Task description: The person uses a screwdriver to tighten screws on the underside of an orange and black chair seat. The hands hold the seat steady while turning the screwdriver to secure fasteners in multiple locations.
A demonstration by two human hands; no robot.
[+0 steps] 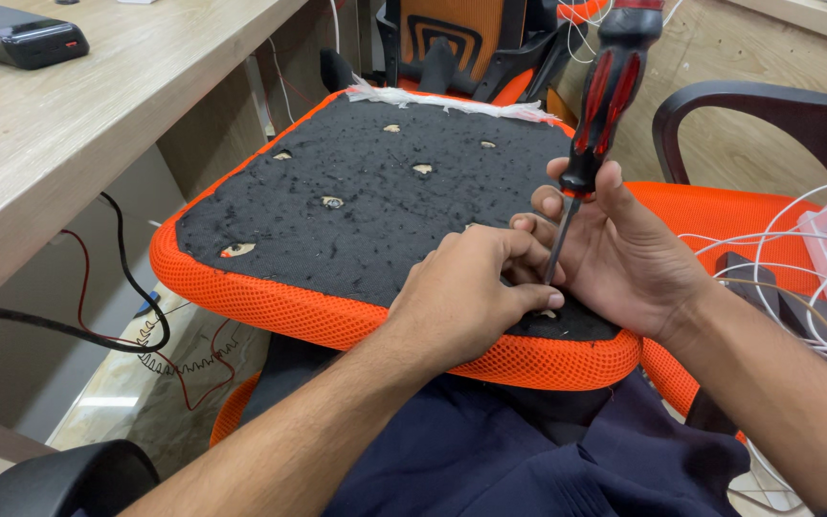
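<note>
An upturned chair seat (366, 191) rests on my lap, black fabric underside up, with an orange mesh rim (270, 302) and several mounting holes. My right hand (614, 254) grips a screwdriver (608, 91) with a red and black handle, held upright, its thin shaft pointing down into the seat near the front right corner. My left hand (471, 297) lies on the seat with fingers pinched around the screwdriver's tip. The tip itself is hidden by my fingers.
A wooden desk (78, 124) runs along the left with a black device (21, 36) on it. Black and red cables (136, 287) hang below. An orange chair with a black armrest (748, 105) stands at right, white cables (815, 249) on it. Another chair's back (452, 38) is behind.
</note>
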